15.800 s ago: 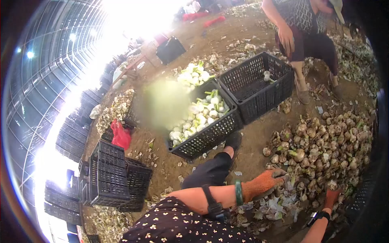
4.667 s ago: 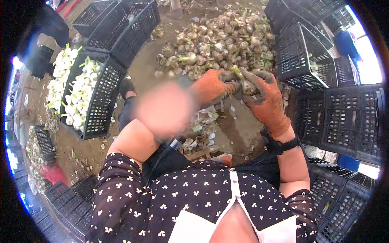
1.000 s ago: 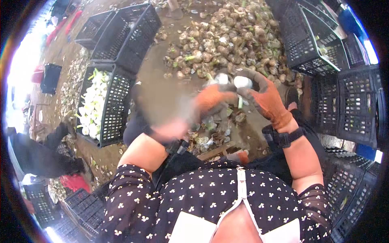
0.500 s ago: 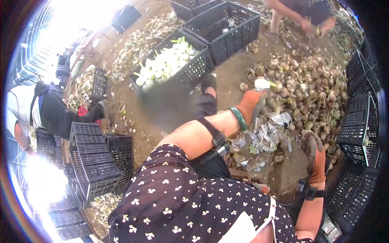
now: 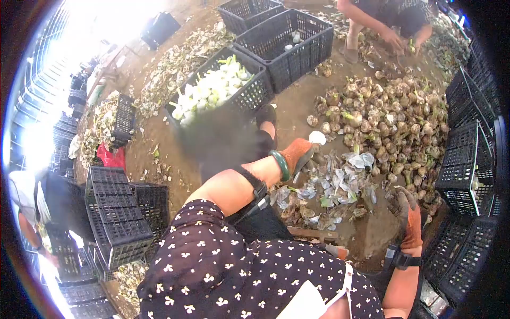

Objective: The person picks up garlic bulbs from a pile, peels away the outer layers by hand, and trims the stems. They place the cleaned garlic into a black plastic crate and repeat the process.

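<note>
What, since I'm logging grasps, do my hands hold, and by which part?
A white bulb, in the left hand; the grip's exact place on it is hidden. The right hand appears empty.

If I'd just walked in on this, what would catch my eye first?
Probably the big heap of brown bulbs on the ground at the upper right. Next comes the black crate filled with clean white bulbs, upper left of centre. Between the two and a little lower, the orange-gloved left hand holds one bright white bulb.
</note>
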Action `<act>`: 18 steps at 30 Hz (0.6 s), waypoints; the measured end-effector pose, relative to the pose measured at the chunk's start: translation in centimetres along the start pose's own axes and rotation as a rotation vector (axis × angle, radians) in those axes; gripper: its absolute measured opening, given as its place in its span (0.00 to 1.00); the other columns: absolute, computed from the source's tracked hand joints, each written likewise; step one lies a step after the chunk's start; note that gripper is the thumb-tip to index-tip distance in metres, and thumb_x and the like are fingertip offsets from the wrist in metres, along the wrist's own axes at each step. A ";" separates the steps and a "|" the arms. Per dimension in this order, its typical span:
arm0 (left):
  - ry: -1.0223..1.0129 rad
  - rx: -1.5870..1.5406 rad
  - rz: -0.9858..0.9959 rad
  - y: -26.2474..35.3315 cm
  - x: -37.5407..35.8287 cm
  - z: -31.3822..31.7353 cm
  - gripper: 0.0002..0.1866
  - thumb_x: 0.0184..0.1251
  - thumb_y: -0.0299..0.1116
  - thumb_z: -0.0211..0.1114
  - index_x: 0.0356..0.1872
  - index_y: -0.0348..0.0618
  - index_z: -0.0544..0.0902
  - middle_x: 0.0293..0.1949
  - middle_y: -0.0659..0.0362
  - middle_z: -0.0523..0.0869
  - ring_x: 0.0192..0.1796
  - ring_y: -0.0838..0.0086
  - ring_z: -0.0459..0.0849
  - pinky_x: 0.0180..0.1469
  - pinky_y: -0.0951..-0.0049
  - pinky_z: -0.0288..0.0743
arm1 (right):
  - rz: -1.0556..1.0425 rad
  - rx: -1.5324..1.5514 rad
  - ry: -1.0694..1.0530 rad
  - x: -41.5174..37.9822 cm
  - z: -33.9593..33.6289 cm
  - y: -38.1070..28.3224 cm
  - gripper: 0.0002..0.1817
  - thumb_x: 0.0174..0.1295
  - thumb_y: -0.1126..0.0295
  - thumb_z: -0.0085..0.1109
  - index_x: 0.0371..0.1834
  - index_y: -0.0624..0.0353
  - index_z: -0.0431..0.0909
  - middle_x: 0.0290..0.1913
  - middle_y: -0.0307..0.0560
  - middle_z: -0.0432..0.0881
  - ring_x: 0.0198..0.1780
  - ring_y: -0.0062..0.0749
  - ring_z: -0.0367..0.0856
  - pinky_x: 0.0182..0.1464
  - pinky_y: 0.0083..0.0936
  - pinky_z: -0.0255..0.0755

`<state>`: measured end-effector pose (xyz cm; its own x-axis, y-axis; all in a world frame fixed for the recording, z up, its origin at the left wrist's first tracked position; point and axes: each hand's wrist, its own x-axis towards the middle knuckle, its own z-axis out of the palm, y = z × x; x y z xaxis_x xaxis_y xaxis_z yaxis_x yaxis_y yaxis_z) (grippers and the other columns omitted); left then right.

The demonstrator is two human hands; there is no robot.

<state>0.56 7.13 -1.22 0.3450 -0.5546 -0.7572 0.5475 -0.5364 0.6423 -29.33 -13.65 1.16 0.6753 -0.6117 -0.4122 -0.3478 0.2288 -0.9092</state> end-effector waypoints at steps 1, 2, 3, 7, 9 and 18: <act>0.003 0.003 0.001 -0.7 1.5 -1.5 0.10 0.64 0.35 0.53 0.41 0.45 0.79 0.33 0.58 0.82 0.18 0.79 0.74 0.17 0.77 0.66 | 0.026 0.003 -0.001 0.0 0.1 0.0 0.21 0.64 0.61 0.52 0.55 0.62 0.70 0.48 0.43 0.76 0.47 0.29 0.77 0.46 0.24 0.73; 0.080 -0.279 0.138 -1.7 3.9 -3.5 0.10 0.63 0.34 0.52 0.40 0.45 0.79 0.33 0.58 0.82 0.22 0.77 0.75 0.21 0.76 0.68 | 0.027 0.006 0.000 0.2 0.0 0.1 0.21 0.64 0.61 0.52 0.55 0.62 0.70 0.48 0.43 0.76 0.47 0.29 0.77 0.46 0.24 0.73; 0.152 -0.558 0.270 -2.2 5.1 -4.7 0.10 0.62 0.34 0.51 0.39 0.44 0.79 0.34 0.59 0.81 0.26 0.76 0.77 0.26 0.74 0.70 | -0.015 -0.031 -0.010 0.4 -0.2 0.3 0.20 0.64 0.62 0.52 0.55 0.61 0.70 0.49 0.42 0.76 0.46 0.29 0.77 0.46 0.24 0.73; 0.491 0.261 0.773 3.6 -5.9 -3.4 0.11 0.62 0.38 0.52 0.36 0.43 0.78 0.32 0.57 0.81 0.30 0.71 0.78 0.31 0.71 0.73 | -0.222 -0.330 -0.095 -0.6 -0.4 0.5 0.19 0.64 0.62 0.49 0.55 0.61 0.72 0.51 0.43 0.76 0.49 0.29 0.75 0.53 0.24 0.68; 0.105 -0.552 0.501 3.4 -2.5 -3.7 0.14 0.64 0.41 0.52 0.41 0.41 0.74 0.32 0.59 0.80 0.23 0.79 0.74 0.22 0.79 0.69 | -0.008 -0.265 -0.039 -0.5 0.1 -0.3 0.21 0.64 0.60 0.48 0.55 0.61 0.72 0.51 0.46 0.77 0.53 0.32 0.73 0.55 0.27 0.65; -0.073 -0.222 0.042 2.0 -0.6 0.8 0.18 0.56 0.27 0.55 0.50 0.40 0.73 0.38 0.55 0.82 0.30 0.74 0.80 0.27 0.76 0.76 | 0.172 -0.791 0.213 8.9 -10.6 12.6 0.20 0.61 0.56 0.48 0.46 0.60 0.77 0.43 0.63 0.79 0.45 0.55 0.77 0.46 0.40 0.71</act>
<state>0.82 5.89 0.64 0.3194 -0.6222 -0.7147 0.6906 -0.3636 0.6251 -34.61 -24.17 -13.36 0.4611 -0.7652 -0.4492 -0.8423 -0.2183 -0.4928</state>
